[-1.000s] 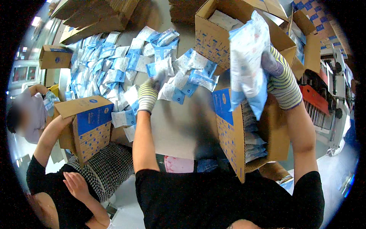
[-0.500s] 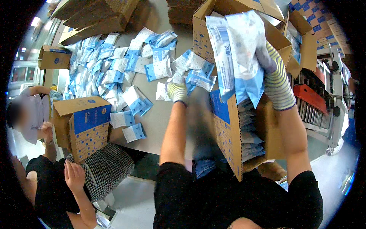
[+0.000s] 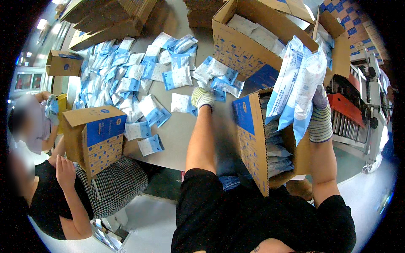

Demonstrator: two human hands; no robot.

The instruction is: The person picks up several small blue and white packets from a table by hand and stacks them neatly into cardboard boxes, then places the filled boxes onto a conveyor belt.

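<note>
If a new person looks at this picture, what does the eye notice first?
First, the bundle of blue-and-white packets held high by the gloved right hand over an open carton. Then the many loose packets scattered on the grey table, where the left hand reaches.

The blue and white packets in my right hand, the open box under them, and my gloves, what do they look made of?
Packets: likely thin plastic film; glossy, crinkled, slightly see-through.
Open box: corrugated cardboard, matte brown, blue-printed outside.
Gloves: knitted fabric, seemingly; striped ribbed cuff on the right hand, pale knit on the left hand.
</note>
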